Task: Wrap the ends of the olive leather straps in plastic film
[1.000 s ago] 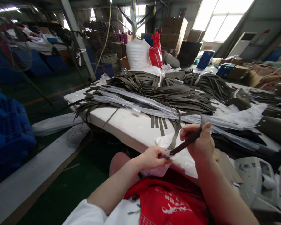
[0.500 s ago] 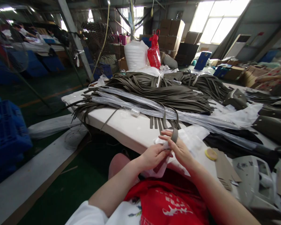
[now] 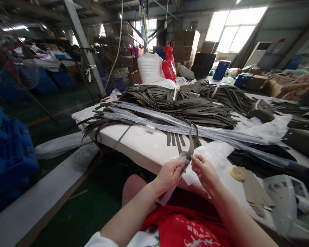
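My left hand (image 3: 170, 175) is closed around a clear plastic sleeve (image 3: 167, 196), pinching its upper end, with a dark strap end partly covered there. Close by on the right, my right hand (image 3: 204, 170) has its thumb and fingers pinched at the edge of a grey-brown strap (image 3: 191, 145). That strap loops up from my hands and back toward a large pile of similar straps (image 3: 175, 103) on the white table (image 3: 144, 145). Long plastic-wrapped straps (image 3: 154, 118) lie across the front of the pile.
To the right are a yellow tape roll (image 3: 237, 174), cardboard strips (image 3: 254, 192) and a white machine (image 3: 285, 195). Blue crates (image 3: 12, 151) stand on the left floor. A red bag (image 3: 169, 65) and white foam roll (image 3: 150, 68) sit behind the straps.
My right hand has moved from over the strap loop to a pinch at its edge, right of my left hand. The loop now stands further up and away from my fingers.
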### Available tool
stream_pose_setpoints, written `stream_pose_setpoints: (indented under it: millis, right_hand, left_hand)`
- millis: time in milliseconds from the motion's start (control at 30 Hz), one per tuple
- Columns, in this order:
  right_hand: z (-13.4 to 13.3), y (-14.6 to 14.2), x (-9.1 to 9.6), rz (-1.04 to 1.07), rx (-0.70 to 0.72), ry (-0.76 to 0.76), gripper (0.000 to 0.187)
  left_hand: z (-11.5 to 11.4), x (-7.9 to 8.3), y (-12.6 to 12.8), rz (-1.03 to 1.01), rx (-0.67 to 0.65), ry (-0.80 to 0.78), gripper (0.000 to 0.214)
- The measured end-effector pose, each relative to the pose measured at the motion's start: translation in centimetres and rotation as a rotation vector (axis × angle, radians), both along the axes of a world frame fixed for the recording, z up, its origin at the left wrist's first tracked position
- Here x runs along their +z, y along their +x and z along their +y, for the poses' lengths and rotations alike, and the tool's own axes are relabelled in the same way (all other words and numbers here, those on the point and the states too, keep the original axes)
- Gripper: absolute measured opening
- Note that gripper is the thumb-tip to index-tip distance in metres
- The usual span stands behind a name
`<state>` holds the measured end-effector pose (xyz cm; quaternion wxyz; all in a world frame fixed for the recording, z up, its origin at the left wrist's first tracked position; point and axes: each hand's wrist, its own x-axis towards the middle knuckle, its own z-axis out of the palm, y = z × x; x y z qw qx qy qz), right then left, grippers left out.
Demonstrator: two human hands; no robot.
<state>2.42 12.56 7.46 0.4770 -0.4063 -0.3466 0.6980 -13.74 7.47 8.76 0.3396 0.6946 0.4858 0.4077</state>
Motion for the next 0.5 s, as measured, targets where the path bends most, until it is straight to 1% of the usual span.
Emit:
stream_pose_setpoints:
  millis: [67,100,133,167,200,267,333,367,400,467,500]
  right_hand:
    - [-0.1,0.0,-0.2,0.174,0.134,-0.223,0.028]
    - [-0.2,-0.1,-0.3,0.256,0.21,-0.299,0.026]
    - [-0.3,-0.1,-0.3,0.329,0.268,-0.34,0.023]
    - [-0.4,-0.1,-0.2,0.388,0.288,-0.348,0.021]
    - [-0.4,-0.2,0.0,0.429,0.272,-0.33,0.02]
    - [-0.1,-0.2,0.4,0.467,0.189,-0.252,0.022]
    - [0.5,0.0,1.0,0.486,0.116,-0.17,0.019]
    - [1.0,0.1,1.3,0.508,0.105,-0.138,0.017]
    - [1.5,0.3,1.8,0.533,0.114,-0.11,0.017]
    - [2.5,0.7,2.6,0.571,0.139,-0.055,0.028]
    - [3.0,0.9,3.1,0.572,0.145,-0.03,0.035]
  left_hand:
    - [-0.2,0.1,-0.1,-0.055,-0.017,-0.017,0.037]
    - [-0.3,0.0,-0.2,-0.078,-0.013,-0.027,0.04]
    - [-0.4,-0.1,-0.2,-0.099,-0.001,-0.041,0.046]
    - [-0.5,-0.2,-0.2,-0.119,0.013,-0.063,0.054]
    - [-0.6,-0.5,-0.2,-0.141,0.026,-0.097,0.06]
    - [-0.7,-0.9,-0.1,-0.195,0.03,-0.201,0.066]
    - [-0.8,-1.3,0.0,-0.249,0.017,-0.321,0.066]
    - [-0.8,-1.4,0.1,-0.27,0.001,-0.377,0.064]
    - [-0.8,-1.5,0.1,-0.285,-0.027,-0.428,0.06]
    - [-0.8,-1.5,0.1,-0.31,-0.12,-0.519,0.05]
    - [-0.8,-1.6,0.1,-0.328,-0.17,-0.56,0.049]
